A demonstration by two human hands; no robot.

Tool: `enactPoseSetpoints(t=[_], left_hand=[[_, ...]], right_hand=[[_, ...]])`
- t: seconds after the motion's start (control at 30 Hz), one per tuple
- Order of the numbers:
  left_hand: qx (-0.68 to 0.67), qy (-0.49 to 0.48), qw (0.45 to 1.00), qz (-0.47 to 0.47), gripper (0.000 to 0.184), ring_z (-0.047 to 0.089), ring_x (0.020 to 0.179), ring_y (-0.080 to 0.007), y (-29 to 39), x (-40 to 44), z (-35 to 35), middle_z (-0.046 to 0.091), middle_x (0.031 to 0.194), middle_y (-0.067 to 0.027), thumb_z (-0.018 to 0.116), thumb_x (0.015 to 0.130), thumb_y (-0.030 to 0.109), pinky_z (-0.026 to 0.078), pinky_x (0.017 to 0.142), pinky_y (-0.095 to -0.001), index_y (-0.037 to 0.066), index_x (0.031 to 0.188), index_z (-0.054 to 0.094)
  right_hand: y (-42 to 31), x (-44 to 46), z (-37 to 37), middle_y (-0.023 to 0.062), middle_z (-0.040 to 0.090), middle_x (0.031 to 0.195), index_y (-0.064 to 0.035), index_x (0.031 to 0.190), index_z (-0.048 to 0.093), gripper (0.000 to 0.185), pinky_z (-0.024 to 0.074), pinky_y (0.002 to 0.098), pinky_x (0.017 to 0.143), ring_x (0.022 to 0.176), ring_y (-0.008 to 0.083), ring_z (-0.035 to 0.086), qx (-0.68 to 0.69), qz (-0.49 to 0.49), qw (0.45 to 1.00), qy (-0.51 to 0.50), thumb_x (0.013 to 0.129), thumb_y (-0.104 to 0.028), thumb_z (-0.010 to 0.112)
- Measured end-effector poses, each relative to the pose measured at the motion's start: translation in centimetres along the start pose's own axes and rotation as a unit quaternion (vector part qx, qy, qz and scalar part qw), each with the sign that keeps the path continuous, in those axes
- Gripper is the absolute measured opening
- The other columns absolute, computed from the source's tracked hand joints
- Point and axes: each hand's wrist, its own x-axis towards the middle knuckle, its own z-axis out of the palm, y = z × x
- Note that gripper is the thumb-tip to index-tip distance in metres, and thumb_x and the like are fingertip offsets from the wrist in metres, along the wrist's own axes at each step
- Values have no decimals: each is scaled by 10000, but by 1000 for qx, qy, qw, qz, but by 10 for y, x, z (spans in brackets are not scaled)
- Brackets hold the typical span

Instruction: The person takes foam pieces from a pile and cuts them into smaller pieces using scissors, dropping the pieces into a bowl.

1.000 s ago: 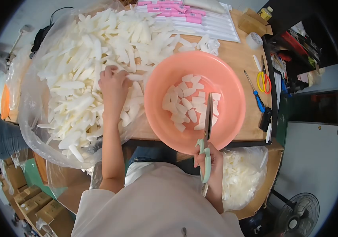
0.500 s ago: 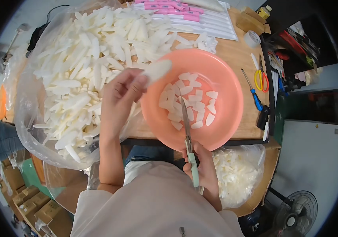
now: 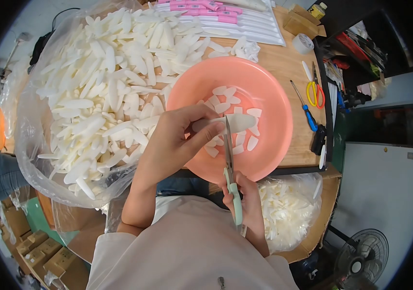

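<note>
My left hand [image 3: 175,137] pinches a flat white oval piece [image 3: 243,123] between thumb and fingers, above a salmon-pink basin [image 3: 282,140]. Scissors [image 3: 236,205] with pale green handles are gripped in my right hand [image 3: 251,195] at the basin's near rim. Their blades point away from me and meet the oval piece near its middle, just past my left fingertips. Whether the blades have cut into it I cannot tell. Several short white pieces [image 3: 252,143] with one rounded end lie on the basin floor, partly hidden by my left hand.
Left of the basin, a clear plastic bag [image 3: 31,166] is spread under a heap of white oval pieces [image 3: 85,104]. Pink tubes [image 3: 206,6] lie on a white ridged tray [image 3: 259,30]. A screwdriver [image 3: 308,113] and yellow-red scissors [image 3: 315,92] lie right. Below stands an open carton [image 3: 323,212].
My left hand has moved right and toward me, bringing the oval piece over the basin's middle to the scissor blades. My right hand has barely moved.
</note>
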Motion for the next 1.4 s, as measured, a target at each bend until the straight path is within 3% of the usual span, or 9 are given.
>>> enactPoseSetpoints(t=[0.13, 0.33, 0.53, 0.67, 0.73, 0.87, 0.93, 1.13, 1.4], left_hand=[[52, -28, 996, -60, 169, 466, 691, -54, 4, 1, 0, 597, 749, -10, 653, 914, 104, 400, 629, -215, -46, 986, 627], [297, 100, 946, 78, 133, 599, 745, -234, -43, 5, -2, 626, 890, -131, 648, 871, 74, 482, 687, -328, -32, 950, 638], [554, 280, 783, -36, 142, 564, 834, -336, -123, 22, -66, 567, 845, -150, 676, 802, 115, 461, 754, -413, -9, 845, 622], [546, 231, 804, -50, 149, 575, 826, -322, -139, 26, -77, 570, 850, -141, 699, 775, 118, 465, 727, -414, 3, 839, 630], [462, 298, 835, 23, 126, 600, 750, -262, -133, 28, -78, 582, 838, -138, 692, 789, 105, 475, 667, -370, 10, 811, 613], [170, 365, 915, -2, 71, 617, 675, -137, -80, 23, -73, 622, 853, -99, 581, 903, 70, 479, 618, -272, 0, 907, 572], [64, 350, 934, 14, 70, 624, 709, -136, -53, 18, -62, 626, 870, -87, 568, 906, 46, 495, 647, -270, -3, 956, 571], [-147, 210, 966, 16, 139, 639, 812, -136, -13, 6, -27, 629, 920, -67, 606, 894, -13, 533, 749, -263, -19, 1028, 569], [-206, 128, 970, 17, 246, 661, 766, -157, 3, 3, 8, 631, 895, -96, 683, 851, -28, 575, 681, -280, -2, 1004, 492]], right_hand=[[-2, -2, 1, 51, 565, 724, 5, 840, 550, 280, 426, 250, 589, 605, 133, 557, 18, 89, 996, 20, 792, -166, 767], [15, -1, 0, 10, 466, 682, 3, 940, 536, 547, 370, 214, 510, 550, 72, 457, 60, -33, 996, 65, 882, -536, 607], [10, -1, -1, 13, 477, 709, 8, 936, 539, 537, 372, 216, 515, 576, 74, 457, 56, -13, 997, 41, 891, -522, 612], [2, 1, 4, 13, 477, 710, 10, 933, 548, 526, 376, 221, 518, 594, 75, 456, 66, -5, 997, 45, 893, -509, 623], [2, -1, -2, 23, 556, 778, 9, 905, 566, 206, 468, 239, 660, 670, 86, 543, 61, 11, 998, 15, 902, -175, 660], [2, -2, -2, 18, 549, 767, 7, 909, 562, 187, 462, 242, 638, 661, 86, 528, 59, 25, 998, 9, 887, -149, 662], [4, 0, 2, 16, 483, 780, 8, 927, 545, 535, 381, 223, 566, 651, 80, 454, 77, 14, 997, 3, 873, -513, 651], [-4, 5, 5, 52, 487, 720, 13, 888, 522, 385, 407, 279, 607, 641, 145, 451, 11, 16, 1000, -22, 807, -281, 758], [-1, 4, 3, 50, 481, 716, 10, 910, 519, 437, 387, 292, 596, 631, 155, 430, -29, -25, 999, -20, 786, -314, 785]])
